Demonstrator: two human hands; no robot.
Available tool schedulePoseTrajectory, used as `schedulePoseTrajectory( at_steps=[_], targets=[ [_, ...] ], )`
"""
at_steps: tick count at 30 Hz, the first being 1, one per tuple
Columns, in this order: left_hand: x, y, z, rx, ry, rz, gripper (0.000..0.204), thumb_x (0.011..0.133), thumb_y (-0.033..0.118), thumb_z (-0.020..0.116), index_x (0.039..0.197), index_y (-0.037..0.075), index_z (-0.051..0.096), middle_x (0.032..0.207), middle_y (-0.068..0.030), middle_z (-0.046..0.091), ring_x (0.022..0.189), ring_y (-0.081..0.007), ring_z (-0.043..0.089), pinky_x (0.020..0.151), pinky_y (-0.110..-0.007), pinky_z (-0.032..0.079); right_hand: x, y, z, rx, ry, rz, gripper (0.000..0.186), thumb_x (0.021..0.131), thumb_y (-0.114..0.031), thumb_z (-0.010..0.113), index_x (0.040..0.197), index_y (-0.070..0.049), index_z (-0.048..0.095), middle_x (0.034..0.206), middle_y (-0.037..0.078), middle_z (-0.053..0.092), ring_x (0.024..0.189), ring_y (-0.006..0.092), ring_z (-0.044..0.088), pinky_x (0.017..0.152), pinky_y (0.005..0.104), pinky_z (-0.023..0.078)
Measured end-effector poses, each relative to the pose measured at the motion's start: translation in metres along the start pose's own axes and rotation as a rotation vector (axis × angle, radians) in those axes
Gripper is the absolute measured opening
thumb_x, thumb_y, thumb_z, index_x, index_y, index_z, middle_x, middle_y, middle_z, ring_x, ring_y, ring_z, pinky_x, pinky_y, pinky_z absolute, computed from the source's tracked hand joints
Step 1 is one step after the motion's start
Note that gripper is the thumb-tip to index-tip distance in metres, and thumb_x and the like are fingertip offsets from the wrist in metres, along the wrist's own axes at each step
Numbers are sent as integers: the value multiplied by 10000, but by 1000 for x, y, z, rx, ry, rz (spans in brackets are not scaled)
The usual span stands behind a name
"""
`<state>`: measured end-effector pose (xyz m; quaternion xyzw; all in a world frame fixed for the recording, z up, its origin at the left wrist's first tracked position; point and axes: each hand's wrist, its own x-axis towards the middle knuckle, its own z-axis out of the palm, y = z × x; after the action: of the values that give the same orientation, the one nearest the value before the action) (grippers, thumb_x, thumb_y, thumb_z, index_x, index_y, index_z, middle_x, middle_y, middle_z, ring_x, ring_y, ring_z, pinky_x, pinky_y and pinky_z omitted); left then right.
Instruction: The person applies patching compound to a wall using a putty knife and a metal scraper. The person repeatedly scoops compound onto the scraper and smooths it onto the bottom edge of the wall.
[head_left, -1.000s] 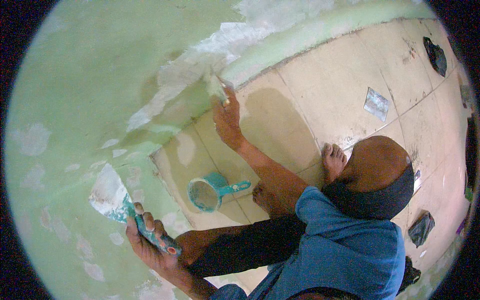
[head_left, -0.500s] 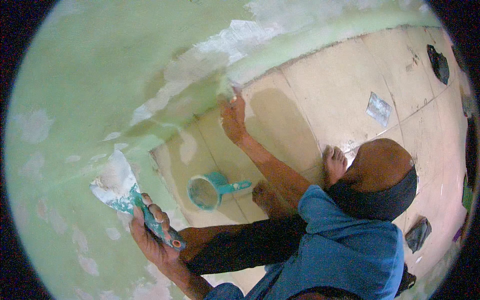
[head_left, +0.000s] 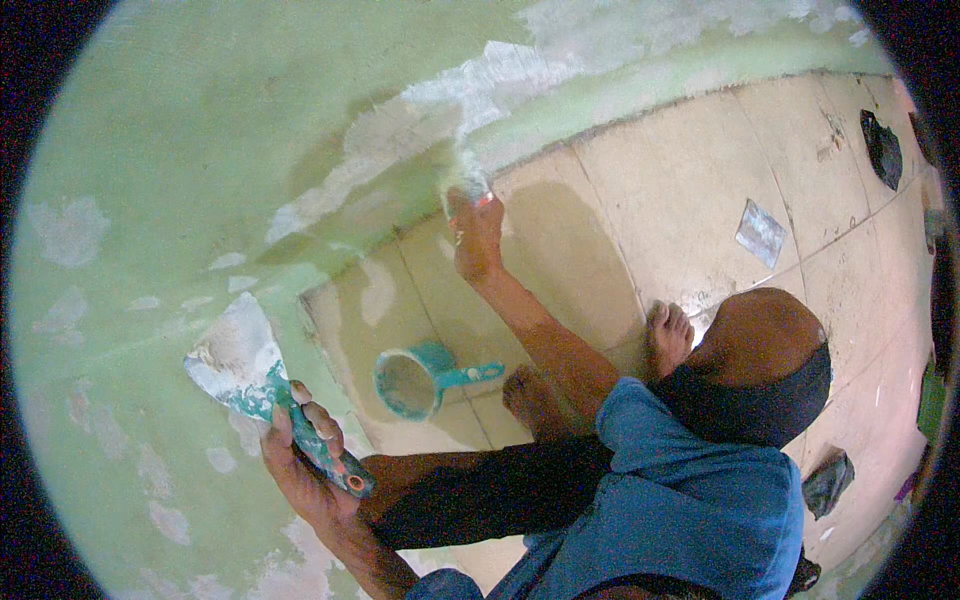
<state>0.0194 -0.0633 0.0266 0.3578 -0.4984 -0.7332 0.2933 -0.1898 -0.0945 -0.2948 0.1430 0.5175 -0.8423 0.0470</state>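
Note:
In my left hand [head_left: 315,475] is a putty knife [head_left: 238,350], held by its teal handle. Its wide blade is smeared with whitish putty and stands out in front of the pale green wall [head_left: 200,140]. My right hand [head_left: 478,238] reaches to the foot of the wall, its fingers closed round a small tool with a reddish part. Blur hides that tool's exact kind. Just above these fingers, a whitish filler streak [head_left: 478,125] runs down the wall. On the floor between my hands lies a teal dipper [head_left: 432,358] with a handle, putty-coloured inside.
Beige tiles [head_left: 700,150] meet the wall along a dark, dirty joint. A flat grey sheet [head_left: 761,234] lies on the right, with black plastic pieces [head_left: 881,150] farther off. My bare foot [head_left: 670,335] and bent knee [head_left: 760,335] are right of my right arm.
The view has shifted slightly, and my right hand appears a little lower and to the right. The pale streak above it shows more plainly. My left hand still holds the putty knife.

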Motion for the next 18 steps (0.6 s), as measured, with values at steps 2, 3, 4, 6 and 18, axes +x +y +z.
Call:
schedulePoseTrajectory(
  at_steps=[2, 3, 4, 6, 18],
  targets=[
    [-3, 1, -5, -1, 37, 10, 280, 929, 194, 473, 1047, -59, 454, 665, -129, 557, 435, -135, 497, 308, -202, 375, -8, -20, -1, 239, 41, 150, 230, 779, -68, 571, 1008, -85, 569, 849, 31, 559, 717, 174, 526, 586, 330, 432],
    [-4, 1, -5, -7, 58, 21, 285, 925, 196, 479, 1051, -59, 452, 662, -125, 556, 437, -134, 498, 310, -202, 375, -5, -36, -2, 357, 53, 218, 235, 783, -70, 569, 1017, -79, 567, 852, 31, 561, 722, 178, 528, 589, 335, 436],
    [-5, 3, -7, -2, 81, 32, 290, 922, 197, 486, 1054, -59, 451, 659, -122, 555, 438, -134, 498, 313, -202, 375, -4, -44, -5, 480, 65, 297, 240, 787, -72, 567, 1027, -74, 564, 856, 32, 564, 728, 182, 531, 591, 341, 439],
    [-10, 8, 0, 33, 137, 23, 278, 913, 198, 501, 1029, -53, 472, 652, -109, 555, 429, -127, 496, 314, -206, 377, 18, -41, -21, 557, 109, 393, 231, 795, -75, 562, 1026, -68, 560, 866, 38, 569, 731, 190, 534, 600, 346, 447],
    [30, 14, 8, 449, 101, -6, 229, 929, 236, 486, 999, 34, 566, 641, -26, 570, 371, -37, 410, 295, -182, 311, -66, -181, 35, -19, -828, -262, 360, 796, -50, 583, 1151, -106, 585, 1067, 55, 619, 915, 211, 589, 779, 316, 461]
  ],
)
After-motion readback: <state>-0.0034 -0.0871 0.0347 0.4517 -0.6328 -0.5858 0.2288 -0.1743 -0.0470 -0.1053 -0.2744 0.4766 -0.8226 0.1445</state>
